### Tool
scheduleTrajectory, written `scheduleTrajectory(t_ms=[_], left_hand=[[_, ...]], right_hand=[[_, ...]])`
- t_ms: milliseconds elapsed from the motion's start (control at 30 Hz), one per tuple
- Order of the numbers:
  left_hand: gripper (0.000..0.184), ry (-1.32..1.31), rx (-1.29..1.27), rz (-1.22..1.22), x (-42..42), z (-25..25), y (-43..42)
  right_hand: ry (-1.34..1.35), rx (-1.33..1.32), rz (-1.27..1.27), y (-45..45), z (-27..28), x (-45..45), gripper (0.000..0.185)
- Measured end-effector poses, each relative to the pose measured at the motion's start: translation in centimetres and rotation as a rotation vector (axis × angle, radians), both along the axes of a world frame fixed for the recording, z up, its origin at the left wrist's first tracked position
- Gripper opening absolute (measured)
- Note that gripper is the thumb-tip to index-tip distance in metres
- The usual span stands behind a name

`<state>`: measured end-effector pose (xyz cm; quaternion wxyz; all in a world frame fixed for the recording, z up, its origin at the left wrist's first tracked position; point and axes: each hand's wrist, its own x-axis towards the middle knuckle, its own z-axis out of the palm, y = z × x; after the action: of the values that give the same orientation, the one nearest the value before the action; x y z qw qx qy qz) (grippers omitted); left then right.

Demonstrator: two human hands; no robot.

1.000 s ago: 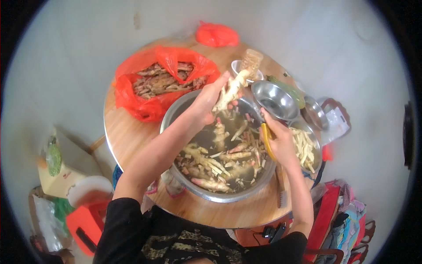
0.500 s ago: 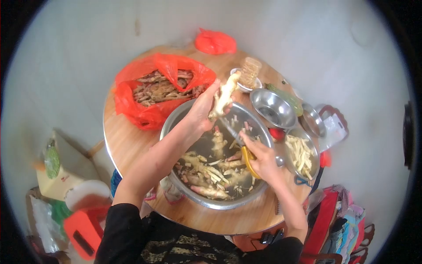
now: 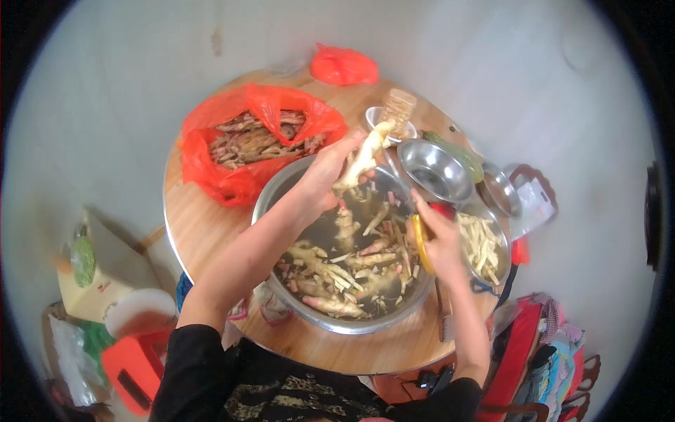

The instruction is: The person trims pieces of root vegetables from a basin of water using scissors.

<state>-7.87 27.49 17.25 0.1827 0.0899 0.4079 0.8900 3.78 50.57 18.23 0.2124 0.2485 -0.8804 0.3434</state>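
Note:
My left hand (image 3: pixel 333 169) is closed around a pale, peeled-looking piece of ginger (image 3: pixel 365 158), held above the back of a large metal basin (image 3: pixel 337 325). My right hand (image 3: pixel 441 243) grips scissors by their yellow handle (image 3: pixel 422 243), over the basin's right side. The blades point up toward the ginger and are blurred, so I cannot tell if they touch it. Murky water in the basin holds several ginger pieces (image 3: pixel 344 225), some with pink tips, and small trimmed bits.
A red plastic bag (image 3: pixel 200 158) of brown, unpeeled roots stands left of the basin. On the right are a metal bowl (image 3: pixel 436 172) and a bowl of pale strips (image 3: pixel 479 246). Behind sit a jar (image 3: pixel 399 109) and another red bag (image 3: pixel 344 65).
My right hand and the scissors have moved right and slightly up, away from the basin's middle. The ginger in my left hand has shifted slightly and tilts more to the right.

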Motion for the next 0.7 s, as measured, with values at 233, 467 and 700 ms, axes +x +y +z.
scheduleTrajectory(t_ms=[233, 467, 700], left_hand=[[0.033, 0.16, -0.053, -0.067, 0.7, 0.4, -0.1], [0.04, 0.141, 0.002, -0.068, 0.5, 0.2, -0.1], [0.04, 0.279, -0.207, 0.099, 1.7, 1.2, 0.0]], right_hand=[[-0.066, -0.083, -0.135, 1.1, 1.1, -1.4, 0.061], [-0.23, -0.127, -0.01, 0.2, 0.1, 0.6, 0.066], [-0.184, 0.159, 0.04, 0.4, -0.8, 0.8, 0.066]])
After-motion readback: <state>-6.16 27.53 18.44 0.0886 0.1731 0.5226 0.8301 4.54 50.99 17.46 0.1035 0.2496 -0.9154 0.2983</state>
